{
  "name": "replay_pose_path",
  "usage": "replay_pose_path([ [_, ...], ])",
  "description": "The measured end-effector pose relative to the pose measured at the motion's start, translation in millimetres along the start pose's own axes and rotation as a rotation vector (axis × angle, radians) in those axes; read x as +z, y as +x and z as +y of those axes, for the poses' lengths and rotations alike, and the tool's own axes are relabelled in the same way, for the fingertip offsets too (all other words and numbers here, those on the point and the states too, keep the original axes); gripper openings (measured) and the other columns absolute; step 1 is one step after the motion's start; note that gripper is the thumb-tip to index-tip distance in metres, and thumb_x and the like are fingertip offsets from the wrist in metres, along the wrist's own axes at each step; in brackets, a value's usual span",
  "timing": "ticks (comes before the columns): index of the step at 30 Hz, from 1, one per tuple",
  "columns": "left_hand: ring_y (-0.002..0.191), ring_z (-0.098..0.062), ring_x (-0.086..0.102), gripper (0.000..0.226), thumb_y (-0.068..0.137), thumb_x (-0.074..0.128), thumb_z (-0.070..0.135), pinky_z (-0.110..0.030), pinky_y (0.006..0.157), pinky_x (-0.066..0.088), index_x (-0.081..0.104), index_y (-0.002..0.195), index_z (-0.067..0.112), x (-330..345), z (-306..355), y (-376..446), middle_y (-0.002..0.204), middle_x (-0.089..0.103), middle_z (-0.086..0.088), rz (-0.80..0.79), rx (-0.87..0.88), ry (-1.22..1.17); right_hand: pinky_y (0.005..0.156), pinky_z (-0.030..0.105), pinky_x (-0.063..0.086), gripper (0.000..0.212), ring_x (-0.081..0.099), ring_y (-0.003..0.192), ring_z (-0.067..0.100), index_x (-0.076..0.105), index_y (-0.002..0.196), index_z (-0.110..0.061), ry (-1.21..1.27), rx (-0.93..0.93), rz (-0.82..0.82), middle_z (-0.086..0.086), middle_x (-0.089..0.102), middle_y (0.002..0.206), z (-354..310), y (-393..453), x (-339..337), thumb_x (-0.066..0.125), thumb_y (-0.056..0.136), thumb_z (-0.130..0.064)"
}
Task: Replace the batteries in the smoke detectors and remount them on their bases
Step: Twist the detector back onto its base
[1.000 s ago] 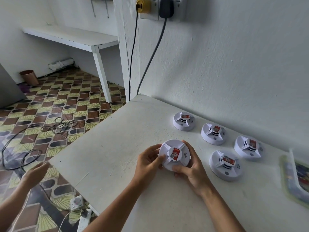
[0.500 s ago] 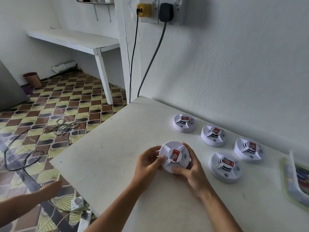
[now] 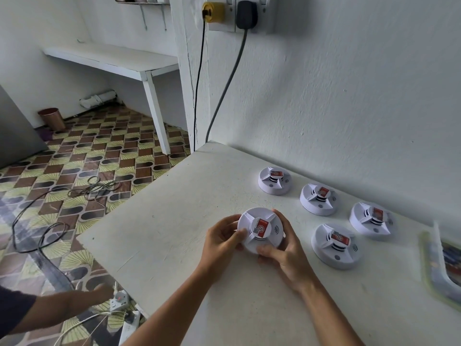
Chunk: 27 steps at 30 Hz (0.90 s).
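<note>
A round white smoke detector (image 3: 260, 228) with a red label on top sits between both my hands, just above the white table (image 3: 174, 221). My left hand (image 3: 220, 242) grips its left rim with curled fingers. My right hand (image 3: 287, 255) wraps its right and near side, thumb on the front edge. Several more white smoke detectors rest on the table to the right, the nearest one (image 3: 335, 245) beside my right hand, and others (image 3: 274, 181) (image 3: 318, 199) (image 3: 370, 218) along the wall.
A tray (image 3: 441, 265) lies at the table's right edge. Another person's arm (image 3: 64, 305) reaches over a power strip (image 3: 119, 297) on the patterned floor at lower left. Cables (image 3: 40, 236) trail across the floor. Two plugs (image 3: 245, 13) hang from a wall socket above the table.
The view has shifted slightly. The other person's arm at lower left has moved right toward the power strip. My hands keep their grip on the detector in about the same place.
</note>
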<state>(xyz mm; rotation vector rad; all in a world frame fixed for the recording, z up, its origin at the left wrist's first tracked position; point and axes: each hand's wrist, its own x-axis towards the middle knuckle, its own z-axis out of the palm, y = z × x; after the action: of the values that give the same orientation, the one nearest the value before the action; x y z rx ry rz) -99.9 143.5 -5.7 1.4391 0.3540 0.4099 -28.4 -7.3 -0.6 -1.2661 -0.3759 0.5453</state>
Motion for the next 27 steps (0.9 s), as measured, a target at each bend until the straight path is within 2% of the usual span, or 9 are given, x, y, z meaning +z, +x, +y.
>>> replay_pose_path([
  [2,0.098,-0.037,0.069,0.050,0.074,0.072,0.037,-0.057,0.083,0.053,0.066,0.116,0.010,-0.3,-0.2,0.1,0.104,0.075,-0.012,0.006,-0.007,-0.006,0.067,0.039,0.055,0.070,0.063,0.101,0.025,0.057,0.125,-0.033,0.050,0.015,-0.015,0.011,0.065,0.119,0.0,1.4,-1.5,0.074,0.062,-0.009],
  [4,0.098,-0.039,0.069,0.050,0.074,0.072,0.036,-0.060,0.084,0.052,0.067,0.116,0.010,-0.8,-0.3,0.4,0.104,0.075,-0.013,0.009,-0.013,-0.008,0.073,0.042,0.053,0.065,0.060,0.107,0.031,0.056,0.128,-0.027,0.114,0.038,-0.033,0.017,0.062,0.124,0.2,2.6,-3.7,0.066,0.065,-0.012],
  [8,0.099,-0.038,0.069,0.050,0.075,0.073,0.036,-0.061,0.086,0.052,0.066,0.117,0.009,-1.4,-1.0,0.7,0.104,0.074,-0.013,0.003,-0.014,-0.003,0.065,0.041,0.054,0.066,0.061,0.102,0.034,0.052,0.132,-0.024,0.179,0.092,-0.027,0.018,0.061,0.123,0.4,2.0,-5.8,0.053,0.068,-0.006],
  [12,0.100,-0.039,0.068,0.052,0.074,0.073,0.036,-0.062,0.087,0.051,0.066,0.117,0.008,-1.8,0.6,1.0,0.104,0.074,-0.014,0.004,-0.018,-0.002,0.065,0.043,0.055,0.071,0.064,0.099,0.032,0.049,0.135,-0.024,0.169,0.113,-0.027,0.017,0.061,0.124,-1.0,3.0,-4.2,0.053,0.066,-0.005],
  [19,0.098,-0.038,0.069,0.050,0.074,0.073,0.036,-0.060,0.086,0.052,0.067,0.116,0.010,-1.5,1.7,0.8,0.103,0.075,-0.013,0.003,-0.011,0.013,0.063,0.043,0.056,0.068,0.066,0.095,0.030,0.051,0.132,-0.024,0.160,0.106,-0.010,0.012,0.065,0.117,-3.7,0.5,-3.2,0.054,0.067,-0.005],
  [27,0.097,-0.036,0.070,0.049,0.074,0.073,0.036,-0.061,0.085,0.053,0.067,0.116,0.011,-2.2,1.7,0.3,0.102,0.075,-0.012,0.007,-0.015,0.018,0.068,0.045,0.057,0.070,0.065,0.098,0.029,0.049,0.135,-0.023,0.161,0.112,0.008,0.014,0.063,0.121,-4.3,0.0,-0.7,0.055,0.068,-0.005],
])
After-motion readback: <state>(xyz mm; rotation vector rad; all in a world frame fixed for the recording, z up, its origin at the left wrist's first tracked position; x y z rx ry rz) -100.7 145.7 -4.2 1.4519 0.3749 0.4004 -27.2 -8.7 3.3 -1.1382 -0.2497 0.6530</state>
